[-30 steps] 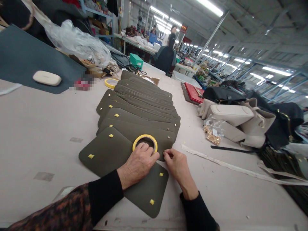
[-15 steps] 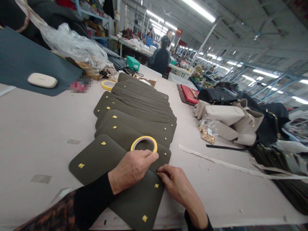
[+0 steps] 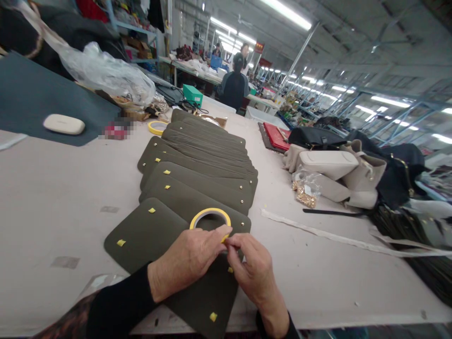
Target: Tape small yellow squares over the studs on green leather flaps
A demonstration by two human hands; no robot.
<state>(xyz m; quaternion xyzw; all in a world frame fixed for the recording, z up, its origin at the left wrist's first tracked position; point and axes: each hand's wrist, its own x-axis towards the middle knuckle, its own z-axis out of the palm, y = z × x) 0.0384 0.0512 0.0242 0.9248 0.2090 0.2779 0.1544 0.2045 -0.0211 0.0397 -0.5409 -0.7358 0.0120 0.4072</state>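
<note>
My left hand (image 3: 189,259) is closed around the lower edge of a roll of yellow tape (image 3: 211,211), which stands tilted above the olive-green panels. Against the roll's lower right side, my right hand (image 3: 253,263) pinches the tape between thumb and forefinger; the tape end itself is hidden by the fingers. Beneath both hands lies an olive panel (image 3: 201,301) with small yellow tape pieces on it. A second panel (image 3: 148,230), also carrying tape pieces, sticks out to the left. Beyond them a fanned stack of panels (image 3: 208,155) shows small metal studs near the corners.
Another yellow tape roll (image 3: 157,127) lies beside the stack. To the right are beige bags (image 3: 328,165), a bag of gold hardware (image 3: 305,193) and a pale strip (image 3: 318,238). A white case (image 3: 64,124) rests on dark sheeting at left. A person (image 3: 235,87) is farther back.
My right hand has moved up and left from the panel's edge to the tape roll, meeting my left hand. The roll has dropped slightly in view.
</note>
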